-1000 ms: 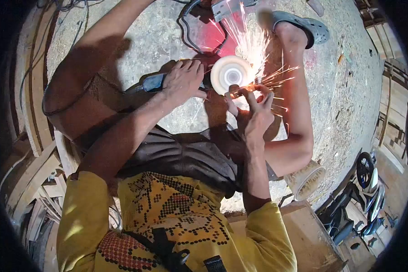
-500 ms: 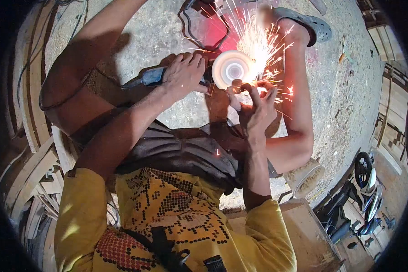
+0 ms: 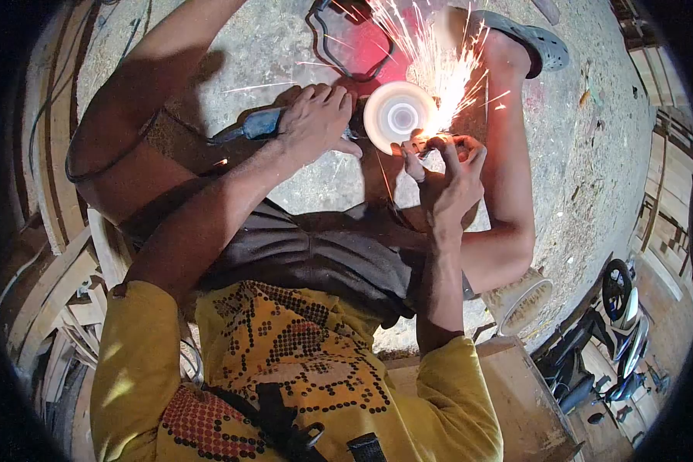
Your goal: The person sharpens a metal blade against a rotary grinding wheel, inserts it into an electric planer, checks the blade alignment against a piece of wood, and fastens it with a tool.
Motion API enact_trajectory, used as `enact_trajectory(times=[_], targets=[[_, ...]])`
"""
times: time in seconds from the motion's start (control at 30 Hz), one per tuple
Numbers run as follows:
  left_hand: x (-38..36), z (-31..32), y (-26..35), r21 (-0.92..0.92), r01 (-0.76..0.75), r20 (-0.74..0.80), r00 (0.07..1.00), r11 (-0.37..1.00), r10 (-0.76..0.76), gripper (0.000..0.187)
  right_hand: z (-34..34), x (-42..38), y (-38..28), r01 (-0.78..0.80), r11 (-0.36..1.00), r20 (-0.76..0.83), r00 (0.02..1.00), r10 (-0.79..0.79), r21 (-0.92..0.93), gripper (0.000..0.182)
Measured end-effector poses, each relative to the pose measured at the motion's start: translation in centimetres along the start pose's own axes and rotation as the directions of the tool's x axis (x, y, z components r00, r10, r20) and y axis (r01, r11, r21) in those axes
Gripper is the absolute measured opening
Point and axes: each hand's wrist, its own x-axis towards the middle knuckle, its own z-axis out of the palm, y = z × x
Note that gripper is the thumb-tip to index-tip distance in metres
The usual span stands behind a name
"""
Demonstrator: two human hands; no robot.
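My left hand is wrapped over the blue-bodied angle grinder, its thumb sticking out toward my lap. The grinder's round disc is blurred by spinning and points to the right of that hand. In my right hand, a small metal piece is pinched between thumb and fingers at the disc's lower right edge. Its exact shape is hidden by the fingers and glare. Bright sparks spray up and away from the contact point.
My bare legs spread on both sides of the grinder, with a grey clog on the right foot. A dark cord loops across the concrete floor. A bucket stands right, wood strips left, a motorbike lower right.
The disc and my right hand with the metal piece have shifted slightly to the right. The spark spray has narrowed and leans more upward. My left hand keeps its hold.
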Motion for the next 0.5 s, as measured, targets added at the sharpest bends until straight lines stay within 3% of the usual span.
enact_trajectory(times=[0.17,0.33,0.5], targets=[[0.0,1.2,-0.2,0.016,-0.001,-0.059,0.998,1.0,0.001,0.105,-0.2,0.1,-0.2,-0.036,0.999,-0.027,0.999,0.036,0.003,0.043],[0.1,1.7,-0.3,0.051,-0.006,-0.088,0.996,0.999,0.01,0.104,-0.8,0.5,-0.6,-0.058,0.998,-0.04,0.998,0.058,0.001,0.037],[-0.5,1.3,-0.1,0.09,-0.022,-0.217,0.975,0.996,0.041,0.097,-0.4,0.4,0.1,-0.055,0.998,-0.039,0.998,0.054,-0.012,0.035]])
